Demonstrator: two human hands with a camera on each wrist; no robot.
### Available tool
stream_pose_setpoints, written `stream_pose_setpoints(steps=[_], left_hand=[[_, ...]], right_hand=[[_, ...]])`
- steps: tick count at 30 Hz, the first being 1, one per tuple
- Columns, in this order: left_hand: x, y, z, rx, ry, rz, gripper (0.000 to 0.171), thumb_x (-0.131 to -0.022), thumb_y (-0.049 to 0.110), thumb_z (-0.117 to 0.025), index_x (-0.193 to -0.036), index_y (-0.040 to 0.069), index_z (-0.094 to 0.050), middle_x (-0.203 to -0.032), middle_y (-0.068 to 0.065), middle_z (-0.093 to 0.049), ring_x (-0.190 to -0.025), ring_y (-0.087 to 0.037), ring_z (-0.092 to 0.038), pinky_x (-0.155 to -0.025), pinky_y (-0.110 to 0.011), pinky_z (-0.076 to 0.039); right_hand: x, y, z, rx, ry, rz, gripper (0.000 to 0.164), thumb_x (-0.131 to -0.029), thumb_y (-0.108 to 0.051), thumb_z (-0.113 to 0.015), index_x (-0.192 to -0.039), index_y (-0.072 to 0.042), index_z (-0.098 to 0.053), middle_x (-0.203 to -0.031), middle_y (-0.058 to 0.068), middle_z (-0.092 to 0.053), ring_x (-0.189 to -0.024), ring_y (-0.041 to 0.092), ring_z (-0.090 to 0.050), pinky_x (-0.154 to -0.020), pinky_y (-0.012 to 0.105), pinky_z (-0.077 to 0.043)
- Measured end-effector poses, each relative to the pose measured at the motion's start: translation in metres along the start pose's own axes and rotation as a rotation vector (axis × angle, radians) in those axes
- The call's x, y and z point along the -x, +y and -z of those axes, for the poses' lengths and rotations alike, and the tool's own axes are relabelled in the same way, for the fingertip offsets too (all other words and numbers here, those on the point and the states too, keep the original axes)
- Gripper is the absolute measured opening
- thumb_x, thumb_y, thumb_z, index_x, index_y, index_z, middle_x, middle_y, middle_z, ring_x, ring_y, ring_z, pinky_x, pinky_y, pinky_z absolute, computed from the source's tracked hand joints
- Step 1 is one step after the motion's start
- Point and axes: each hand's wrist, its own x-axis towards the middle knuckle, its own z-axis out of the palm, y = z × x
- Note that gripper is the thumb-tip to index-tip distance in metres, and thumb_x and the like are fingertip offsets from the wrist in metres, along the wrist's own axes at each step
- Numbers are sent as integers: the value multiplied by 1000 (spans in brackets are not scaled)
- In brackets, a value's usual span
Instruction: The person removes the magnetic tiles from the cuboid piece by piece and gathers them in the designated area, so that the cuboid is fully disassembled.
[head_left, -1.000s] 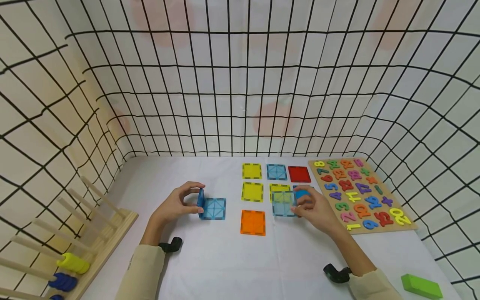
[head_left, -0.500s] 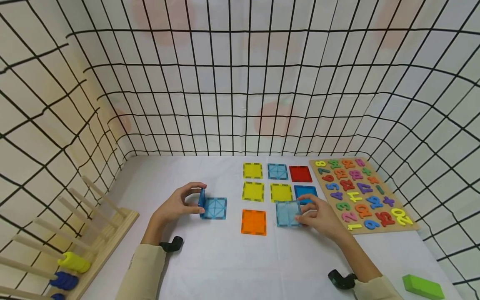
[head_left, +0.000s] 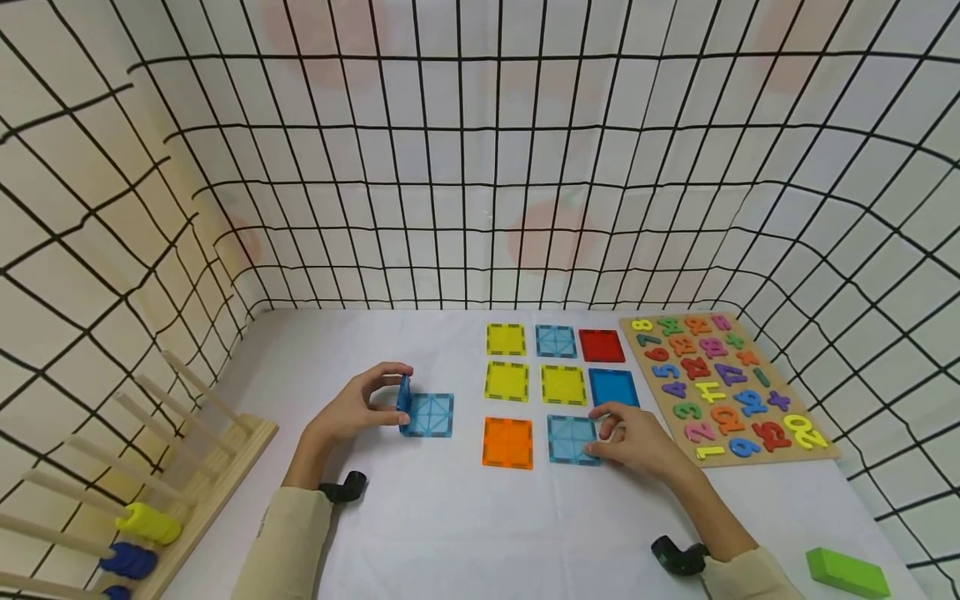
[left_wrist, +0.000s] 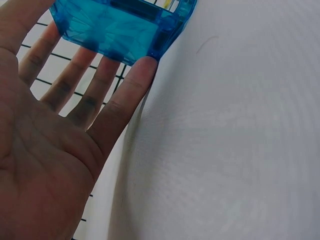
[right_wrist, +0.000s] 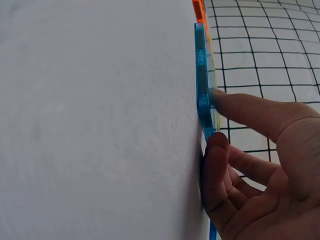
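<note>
Between the thumb and fingertips of my left hand (head_left: 354, 407) a blue magnetic tile (head_left: 403, 395) stands on edge. It rises along the left side of a flat light blue magnetic tile (head_left: 431, 415). The left wrist view shows the thumb tip at the lower corner of the blue tile (left_wrist: 107, 30). My right hand (head_left: 637, 437) pinches a second light blue magnetic tile (head_left: 567, 437) at its right side, thumb on its face and index finger at its corner. This tile lies level, close over the cloth in the right wrist view, right of an orange tile (head_left: 507, 443).
Behind are yellow tiles (head_left: 506, 381), another light blue tile (head_left: 556, 342), a red tile (head_left: 602, 345) and a blue tile (head_left: 615, 387). A number board (head_left: 686, 392) lies right, a wooden peg stand (head_left: 217, 483) left, a green block (head_left: 847, 572) front right. Black wire mesh (head_left: 480, 183) surrounds the table.
My right hand has brought its light blue tile toward me and down, from over the yellow and blue tiles to beside the orange one. The left hand has stayed put with its upright tile.
</note>
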Motion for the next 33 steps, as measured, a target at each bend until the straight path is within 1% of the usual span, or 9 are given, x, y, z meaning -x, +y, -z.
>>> stream_pose_setpoints(steps=[3,9,15,19,22,24,27,31,33], left_hand=[[1,0,1,5,-3,-10,78,-82,16,-88,-149,12,-48,-158,-15,-45,-148,-42,-37,-109,-60,-49],[1,2,0,26,-9,-23,80,-81,13,-89,-149,10,-48,-158,-16,-45,-147,-42,-38,-111,-64,-45],[0,2,0,29,-19,-30,80,-81,12,-88,-149,9,-47,-158,-16,-45,-147,-42,-38,-110,-63,-47],[-1,2,0,14,-8,-30,78,-81,12,-88,-148,9,-48,-157,-15,-47,-145,-41,-41,-108,-57,-51],[-1,1,0,8,-3,-32,77,-81,11,-88,-148,10,-49,-157,-15,-47,-145,-40,-41,-106,-54,-53],[-1,1,0,7,-3,-34,77,-82,10,-87,-148,9,-49,-157,-15,-46,-145,-41,-41,-106,-55,-53],[0,2,1,9,-1,-40,75,-82,8,-86,-148,8,-49,-157,-16,-47,-146,-42,-40,-108,-61,-50],[2,3,1,11,-2,-52,74,-84,11,-86,-148,7,-49,-156,-18,-47,-146,-43,-40,-109,-66,-46],[2,3,1,15,-4,-54,75,-84,13,-86,-148,7,-49,-157,-18,-47,-146,-43,-40,-109,-66,-45]], right_hand=[[-1,-2,0,32,-7,3,55,-84,-31,-86,-128,-8,-63,-91,4,-59,-70,19,-55,-55,23,-45],[-1,-4,1,35,-8,-10,57,-84,-33,-86,-130,-9,-62,-91,5,-59,-69,19,-55,-56,23,-44],[0,-4,4,26,21,-13,54,-90,-37,-80,-133,-11,-61,-90,5,-61,-65,17,-57,-54,23,-47],[-2,-10,7,17,68,34,48,-92,-38,-78,-129,-11,-64,-89,5,-62,-68,19,-58,-54,23,-50],[-5,-14,9,19,92,83,48,-92,-40,-77,-129,-11,-65,-93,5,-65,-78,21,-60,-57,24,-54],[-7,-17,9,19,97,110,49,-92,-42,-77,-129,-11,-65,-98,4,-67,-87,21,-61,-60,24,-57],[-12,-22,10,26,107,162,50,-92,-44,-76,-130,-12,-65,-106,3,-70,-95,20,-62,-71,23,-58],[-22,-33,10,24,128,228,50,-93,-42,-76,-131,-12,-65,-111,5,-72,-98,20,-64,-82,24,-55],[-28,-39,10,6,128,249,48,-93,-40,-77,-131,-14,-65,-114,8,-72,-101,21,-64,-83,26,-55]])
